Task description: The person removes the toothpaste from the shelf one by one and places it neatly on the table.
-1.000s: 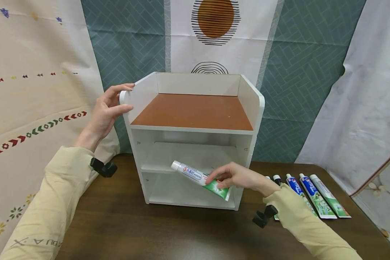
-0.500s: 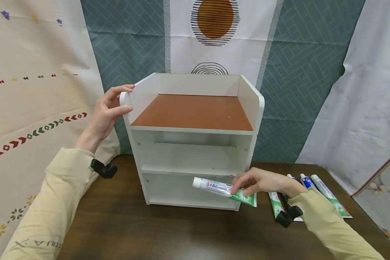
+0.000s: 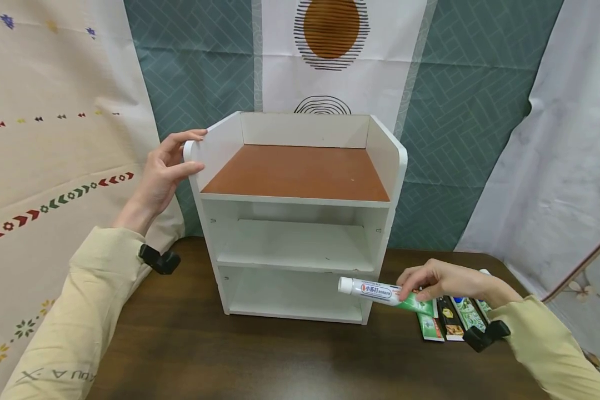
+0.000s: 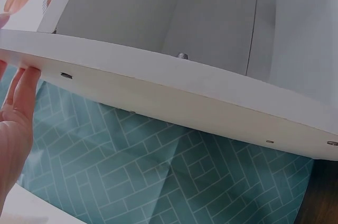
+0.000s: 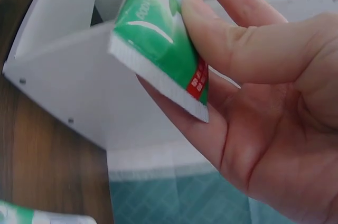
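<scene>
A white toothpaste tube with a green end (image 3: 375, 290) lies across my right hand's (image 3: 447, 280) fingertips, pinched between thumb and fingers. It points left, in front of the lower right corner of a white shelf unit (image 3: 295, 199). Close up in the right wrist view, the tube's flat crimped end (image 5: 158, 78) sticks out under my thumb. My left hand (image 3: 162, 169) holds the top front of the unit's left side panel, with the thumb on the near side. Fingers (image 4: 25, 89) touch the panel's outer face in the left wrist view.
Several more toothpaste tubes lie in a row at the right, partly hidden by my right hand and sleeve; a black one (image 3: 450, 319) is among them. The unit has a brown top board (image 3: 300, 172) and two white shelf levels. Patterned cloths hang behind the dark wooden table (image 3: 230, 355).
My right hand has moved right with the toothpaste tube, from in front of the shelf unit towards the row of tubes, and the tube has turned nearer to level. The left hand stays put.
</scene>
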`<action>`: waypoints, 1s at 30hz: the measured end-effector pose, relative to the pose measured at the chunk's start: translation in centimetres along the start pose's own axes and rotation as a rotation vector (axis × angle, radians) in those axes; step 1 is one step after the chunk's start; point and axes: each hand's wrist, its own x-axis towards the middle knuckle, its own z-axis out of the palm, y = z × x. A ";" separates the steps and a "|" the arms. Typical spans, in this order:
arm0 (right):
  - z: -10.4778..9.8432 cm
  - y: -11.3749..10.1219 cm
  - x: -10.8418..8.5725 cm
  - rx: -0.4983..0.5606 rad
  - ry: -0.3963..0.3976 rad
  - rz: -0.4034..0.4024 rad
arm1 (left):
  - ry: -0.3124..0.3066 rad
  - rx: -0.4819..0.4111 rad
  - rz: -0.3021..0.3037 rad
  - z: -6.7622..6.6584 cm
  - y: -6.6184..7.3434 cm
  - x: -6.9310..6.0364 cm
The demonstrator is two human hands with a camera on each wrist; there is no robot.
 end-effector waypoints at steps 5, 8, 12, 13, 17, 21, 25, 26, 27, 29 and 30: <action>-0.3 0.4 -2.1 -0.018 0.005 0.001 | -0.002 0.006 -0.002 0.0 -0.1 -0.1; -0.6 0.6 -3.3 -0.036 0.016 -0.002 | -0.006 0.001 0.001 0.0 -0.1 -0.1; -1.2 0.9 -4.8 -0.071 0.031 -0.012 | -0.008 -0.007 0.003 0.0 -0.1 -0.2; -1.3 0.9 -5.2 -0.080 0.034 -0.015 | -0.009 -0.008 0.004 0.0 -0.1 -0.2; -1.9 0.9 -6.8 -0.058 0.040 0.000 | -0.010 -0.012 0.006 0.0 -0.1 -0.2; -2.3 0.9 -8.8 -0.054 0.062 0.059 | -0.012 -0.016 0.006 0.1 0.0 -0.1; -2.7 1.1 -10.8 -0.049 0.091 0.144 | -0.015 -0.019 0.009 0.1 0.0 0.0; -2.7 1.1 -11.3 -0.034 0.096 0.166 | -0.015 -0.019 0.009 0.1 0.0 0.0; -2.8 1.2 -11.7 -0.020 0.098 0.182 | -0.015 -0.020 0.009 0.1 0.0 0.0; -2.9 1.4 -12.5 0.025 0.106 0.216 | -0.013 -0.016 0.008 0.1 0.1 0.0; -3.0 1.5 -12.8 0.035 0.111 0.225 | -0.012 -0.015 0.008 0.1 0.1 -0.1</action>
